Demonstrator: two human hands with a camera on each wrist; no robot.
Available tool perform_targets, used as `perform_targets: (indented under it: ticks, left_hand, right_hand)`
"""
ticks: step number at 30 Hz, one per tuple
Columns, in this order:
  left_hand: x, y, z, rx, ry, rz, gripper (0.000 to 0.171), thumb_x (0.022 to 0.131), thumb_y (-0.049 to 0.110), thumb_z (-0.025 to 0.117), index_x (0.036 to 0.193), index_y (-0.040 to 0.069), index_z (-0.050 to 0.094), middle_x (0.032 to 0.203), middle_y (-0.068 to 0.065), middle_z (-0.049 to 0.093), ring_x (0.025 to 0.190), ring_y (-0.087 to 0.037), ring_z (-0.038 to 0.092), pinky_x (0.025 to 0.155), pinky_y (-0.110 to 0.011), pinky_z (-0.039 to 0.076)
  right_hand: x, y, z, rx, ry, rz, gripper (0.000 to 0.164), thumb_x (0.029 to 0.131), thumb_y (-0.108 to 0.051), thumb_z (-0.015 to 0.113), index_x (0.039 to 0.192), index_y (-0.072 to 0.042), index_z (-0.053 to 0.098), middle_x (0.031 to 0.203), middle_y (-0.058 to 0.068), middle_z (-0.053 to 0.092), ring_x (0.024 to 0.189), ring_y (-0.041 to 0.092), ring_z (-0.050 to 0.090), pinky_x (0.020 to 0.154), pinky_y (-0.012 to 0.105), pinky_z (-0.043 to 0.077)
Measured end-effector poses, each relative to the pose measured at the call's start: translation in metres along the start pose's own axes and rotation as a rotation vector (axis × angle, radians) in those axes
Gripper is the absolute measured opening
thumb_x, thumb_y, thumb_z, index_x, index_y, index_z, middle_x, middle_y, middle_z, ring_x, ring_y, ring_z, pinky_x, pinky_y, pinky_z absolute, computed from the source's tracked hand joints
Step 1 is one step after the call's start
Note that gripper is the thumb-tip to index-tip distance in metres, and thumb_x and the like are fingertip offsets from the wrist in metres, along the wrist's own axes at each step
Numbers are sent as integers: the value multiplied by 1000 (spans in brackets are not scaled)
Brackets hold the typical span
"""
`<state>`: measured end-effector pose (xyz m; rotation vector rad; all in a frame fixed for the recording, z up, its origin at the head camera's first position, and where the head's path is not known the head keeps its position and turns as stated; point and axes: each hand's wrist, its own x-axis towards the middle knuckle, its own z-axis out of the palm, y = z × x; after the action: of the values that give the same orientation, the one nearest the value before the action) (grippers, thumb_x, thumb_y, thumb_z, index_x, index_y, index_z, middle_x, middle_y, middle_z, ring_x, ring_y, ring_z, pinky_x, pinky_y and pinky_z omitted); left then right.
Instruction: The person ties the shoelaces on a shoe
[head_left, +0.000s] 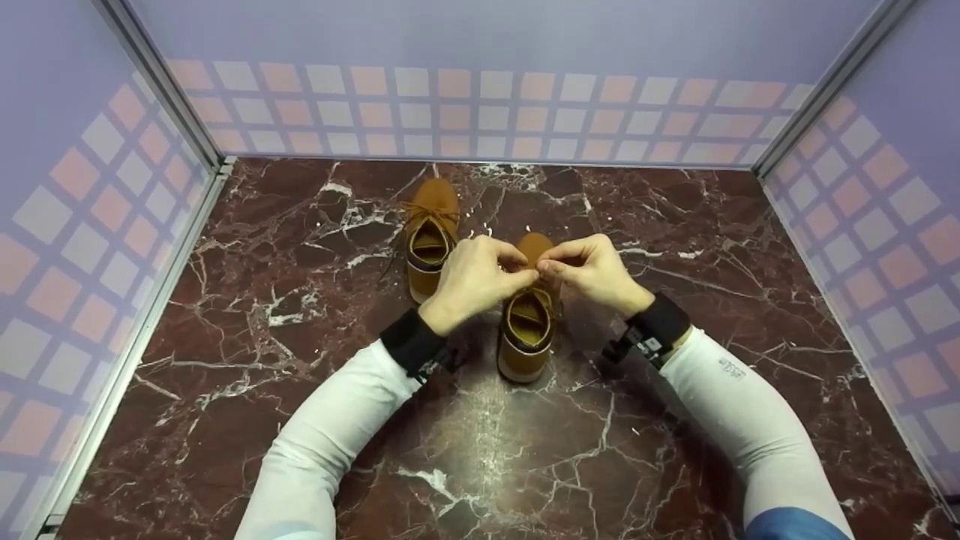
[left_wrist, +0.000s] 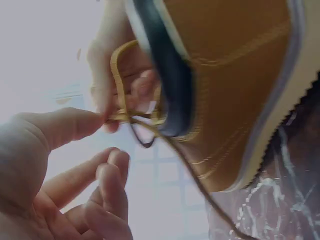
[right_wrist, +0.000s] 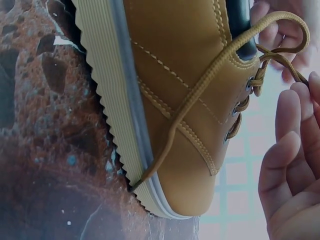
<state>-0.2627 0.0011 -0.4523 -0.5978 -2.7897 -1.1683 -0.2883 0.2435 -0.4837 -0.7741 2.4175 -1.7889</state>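
A tan lace-up shoe (head_left: pixel 524 358) with a dark collar stands on the floor between both hands. Over its lacing, the left hand (head_left: pixel 480 279) and right hand (head_left: pixel 598 271) meet closely, thumbs and fingers drawn together. In the right wrist view, the right hand (right_wrist: pixel 295 155) pinches a brown shoelace (right_wrist: pixel 192 97) that forms a loop above the eyelets; one end hangs down the shoe's side. At the crossing of the shoelace (left_wrist: pixel 187 162) the left thumb (left_wrist: pixel 75 125) presses in, its other fingers curled below. Exact finger contact is partly hidden.
A matching tan shoe (head_left: pixel 435 196) stands to the left, its laces loose at the side. The floor (head_left: pixel 480 450) is dark red marble pattern with white veins. Lilac panels (head_left: pixel 480 37) with pink and white squares enclose the back and both sides.
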Motion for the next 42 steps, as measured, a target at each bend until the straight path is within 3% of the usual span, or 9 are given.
perform_targets:
  ticks: [3,8,13,17,20,24,30,33,42]
  left_hand:
    - [1,-1,7,17,-13,17,26,94,45,88,113,27,91,107,4,90,90,-22,82,77,-41,63]
    - [2,-2,15,5,14,86,11,95,32,86,101,26,93,95,4,89,85,-23,82,75,-44,63]
    - [3,-3,16,-30,18,117,9,95,26,86,94,21,93,89,3,88,81,-22,82,71,-36,60]
    - [4,-5,15,-46,14,113,11,96,28,87,92,19,93,90,0,88,79,-23,81,69,-33,57]
    - [4,-7,14,-75,0,93,14,97,29,89,94,16,93,94,-3,89,82,-25,83,74,-35,61]
    - [5,-10,13,-141,-22,34,13,96,25,89,100,13,92,101,-6,89,91,-26,84,84,-38,66]
    - [7,-12,12,-178,-31,-2,16,95,23,89,105,10,91,108,-8,89,101,-28,84,96,-41,65]
    - [7,-12,11,-178,-38,2,17,96,24,89,106,11,91,109,-8,89,102,-27,84,97,-42,65]
    - [8,-12,10,-134,-57,-23,20,96,32,89,110,19,92,114,-2,89,107,-23,84,94,-41,64]
  right_hand:
    - [0,0,0,13,1,-22,10,99,8,78,105,13,83,91,-12,86,73,3,76,67,18,63]
    - [2,-3,2,35,7,-75,9,99,9,77,105,15,82,91,-8,86,75,4,79,69,20,66]
    - [1,-3,2,33,18,-76,9,99,9,77,104,14,83,89,-7,86,72,8,79,67,22,66]
    - [-1,-3,3,15,25,-25,10,101,3,78,101,12,83,82,-2,84,65,9,75,60,20,61]
    - [-4,-3,3,-35,4,19,15,101,-4,80,91,7,83,72,9,79,56,4,66,52,16,52]
    - [-9,-3,4,-139,-111,47,14,97,-11,87,85,-3,87,74,15,80,53,-3,57,49,13,43]
    - [-10,-8,9,-272,-268,15,10,94,-15,92,89,-8,87,81,12,84,58,-4,60,55,12,49]
    - [-10,-9,8,-301,-270,-5,6,93,-9,90,88,-8,87,81,11,84,63,-3,61,59,11,49]
    - [-8,-4,-3,-232,-205,33,8,94,-3,83,86,-4,84,76,6,79,59,-2,55,53,12,40]
